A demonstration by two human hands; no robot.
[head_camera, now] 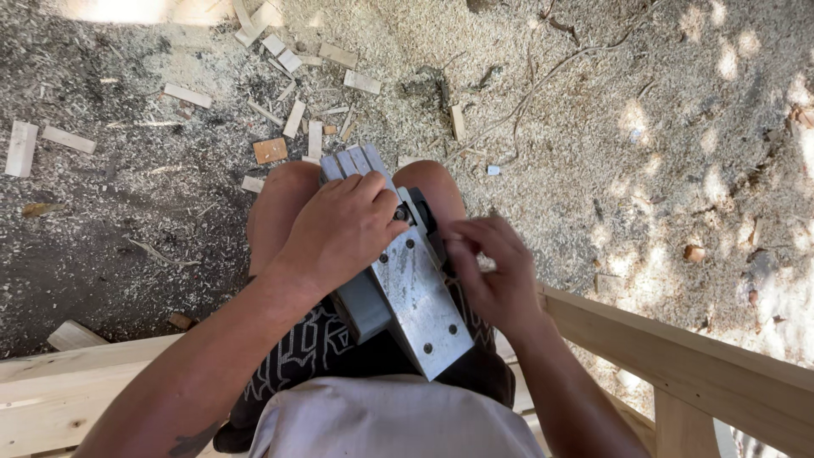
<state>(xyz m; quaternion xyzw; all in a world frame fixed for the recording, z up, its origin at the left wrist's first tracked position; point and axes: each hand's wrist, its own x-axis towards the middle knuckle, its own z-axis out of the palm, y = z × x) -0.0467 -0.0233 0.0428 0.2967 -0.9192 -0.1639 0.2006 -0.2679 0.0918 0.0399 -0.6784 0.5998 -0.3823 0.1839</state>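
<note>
The left hand (pixel 339 233) is pressing the upturned grey metal electric planer (pixel 407 288) against the lap while the right hand's (pixel 492 267) pinched fingertips are apparently adjusting its blade area, calling for careful fingers.

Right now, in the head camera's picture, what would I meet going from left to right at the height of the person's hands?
Sawdust-covered ground → left hand resting on top of the tool → grey metal power planer lying upside down on the lap → right hand at the planer's side → pale wooden rail.
</note>
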